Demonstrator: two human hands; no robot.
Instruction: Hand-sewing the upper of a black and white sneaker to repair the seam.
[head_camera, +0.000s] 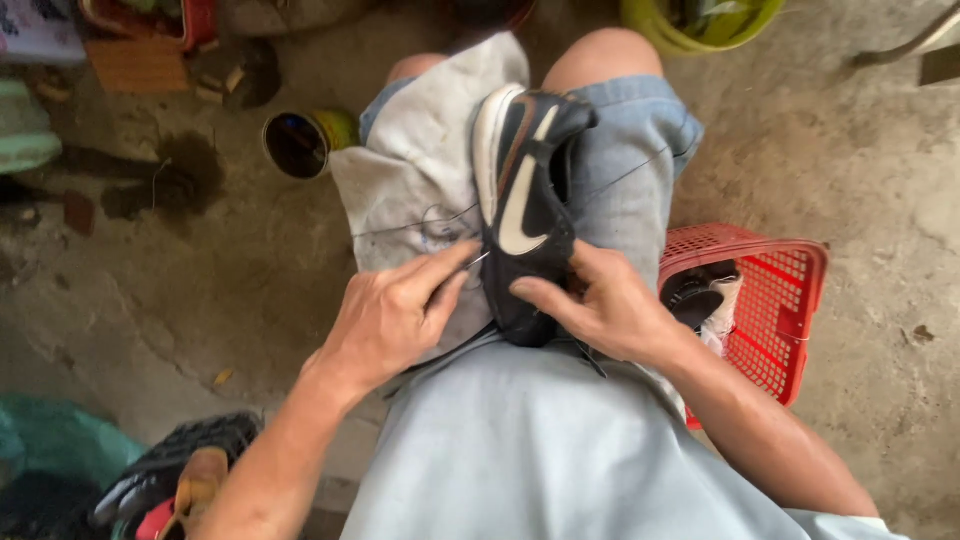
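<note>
Two hands at work in the head view, close together on your lap. Your right hand (610, 305) clamps the black shoe (525, 210), which stands on edge just above it. Your left hand (395, 310) pinches a thread (420, 225) beside the sole, over the grey cloth (420, 170). Likely mid-stitch; next, pull taut, steadily. Red basket (775, 300) sits right of your right hand.

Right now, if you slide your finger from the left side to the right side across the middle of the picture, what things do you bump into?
Open tin can → left hand → black shoe → right hand → red plastic basket.
</note>
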